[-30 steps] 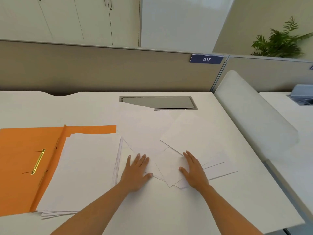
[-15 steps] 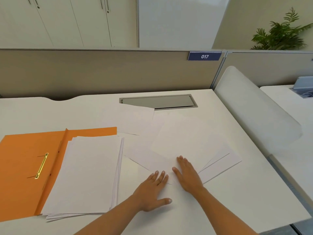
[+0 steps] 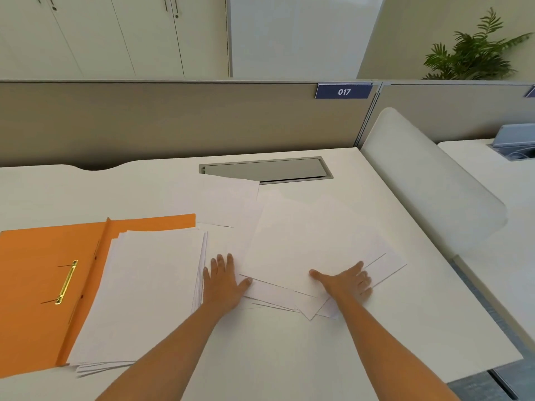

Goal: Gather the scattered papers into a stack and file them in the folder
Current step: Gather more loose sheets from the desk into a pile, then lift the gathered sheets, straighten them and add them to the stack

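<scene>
An open orange folder [image 3: 37,273] with a gold fastener [image 3: 67,281] lies at the left of the white desk. A thick stack of white sheets [image 3: 142,290] rests on its right half. Several loose white papers [image 3: 304,241] overlap in a fan at the desk's middle. My left hand [image 3: 224,282] lies flat on the left edge of that fan, fingers straight. My right hand [image 3: 347,280] presses flat on the fan's right part, thumb spread to the left.
A grey cable hatch [image 3: 266,169] sits in the desk behind the papers, one sheet overlapping its corner. A beige partition [image 3: 173,120] closes the back. A white curved divider [image 3: 428,180] borders the right side. The desk's front right edge [image 3: 477,371] is close.
My hands have spread apart: the left slid left toward the stack, the right slid right across the fan. The loose sheets have shifted and overlap more tightly.
</scene>
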`<state>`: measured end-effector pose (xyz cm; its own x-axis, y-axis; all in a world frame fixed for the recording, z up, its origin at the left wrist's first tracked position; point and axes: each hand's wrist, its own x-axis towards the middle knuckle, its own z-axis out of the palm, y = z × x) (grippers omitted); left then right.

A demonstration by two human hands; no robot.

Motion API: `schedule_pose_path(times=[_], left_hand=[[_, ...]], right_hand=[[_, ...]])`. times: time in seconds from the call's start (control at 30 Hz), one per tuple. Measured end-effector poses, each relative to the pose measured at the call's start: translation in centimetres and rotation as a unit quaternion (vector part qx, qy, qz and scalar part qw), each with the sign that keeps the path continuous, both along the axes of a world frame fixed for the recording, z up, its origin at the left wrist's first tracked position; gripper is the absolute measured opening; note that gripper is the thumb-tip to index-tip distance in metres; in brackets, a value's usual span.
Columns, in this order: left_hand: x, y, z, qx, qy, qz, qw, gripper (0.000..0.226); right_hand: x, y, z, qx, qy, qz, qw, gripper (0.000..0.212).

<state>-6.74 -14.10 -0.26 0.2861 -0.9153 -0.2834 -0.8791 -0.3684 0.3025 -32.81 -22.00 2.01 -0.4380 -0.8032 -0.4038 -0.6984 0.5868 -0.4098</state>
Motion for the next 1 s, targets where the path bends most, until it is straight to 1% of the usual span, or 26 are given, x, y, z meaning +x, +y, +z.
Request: schedule_pose_path(times=[0.07, 0.17, 0.23, 0.33, 0.4, 0.43, 0.53, 0.6, 0.67, 0.77, 0.83, 0.9, 1.0], left_hand=[[0.2, -0.1, -0.3, 0.021, -0.014, -0.019, 1.0, 0.088], [-0.1, 0.1, -0.5, 0.015, -0.003, -0.038, 0.999, 0.085], [-0.1, 0.3, -0.4, 0.01, 0.009, -0.052, 0.999, 0.085], [0.0, 0.6, -0.5, -0.001, 0.032, -0.068, 0.997, 0.088], [-0.2, 0.8, -0.3, -0.018, 0.073, -0.069, 0.995, 0.089], [-0.4, 0.9, -0.2, -0.033, 0.109, -0.059, 0.992, 0.089], [-1.2, 0.9, 0.5, -0.075, 0.224, 0.007, 0.972, 0.092], [-1.8, 0.6, 1.0, -0.08, 0.255, 0.03, 0.963, 0.094], [-2.5, 0.5, 1.4, -0.063, 0.254, 0.024, 0.965, 0.097], [-2.8, 0.4, 1.6, -0.044, 0.252, 0.009, 0.967, 0.098], [-2.6, 0.4, 1.4, -0.033, 0.247, -0.002, 0.968, 0.095], [-2.3, 0.4, 1.5, -0.033, 0.261, -0.001, 0.965, 0.09], [-1.8, -0.1, 2.4, -0.068, 0.324, 0.039, 0.943, 0.082]], right_hand=[[0.6, -0.7, -0.1, 0.002, -0.011, 0.02, 1.0, 0.144], [0.9, -1.8, 0.0, -0.002, -0.028, 0.044, 0.999, 0.143], [0.7, -2.7, 0.0, -0.021, -0.072, 0.063, 0.995, 0.142], [0.5, -3.2, 0.0, -0.031, -0.162, 0.123, 0.979, 0.142], [0.7, -3.3, 0.0, -0.034, -0.208, 0.148, 0.966, 0.139], [0.8, -3.3, 0.0, -0.042, -0.23, 0.139, 0.962, 0.137], [1.6, -3.3, -0.1, -0.068, -0.293, 0.057, 0.952, 0.129], [2.3, -3.3, 0.0, -0.059, -0.321, 0.001, 0.945, 0.122], [3.0, -3.4, -0.2, -0.047, -0.355, -0.031, 0.933, 0.109], [3.4, -3.4, -0.5, -0.037, -0.354, -0.024, 0.934, 0.074], [3.6, -2.7, -0.1, -0.051, -0.342, 0.007, 0.938, 0.057], [3.5, -2.0, 0.6, -0.087, -0.32, 0.043, 0.942, 0.05], [2.8, -1.0, 1.8, -0.142, -0.324, 0.064, 0.933, 0.049]])
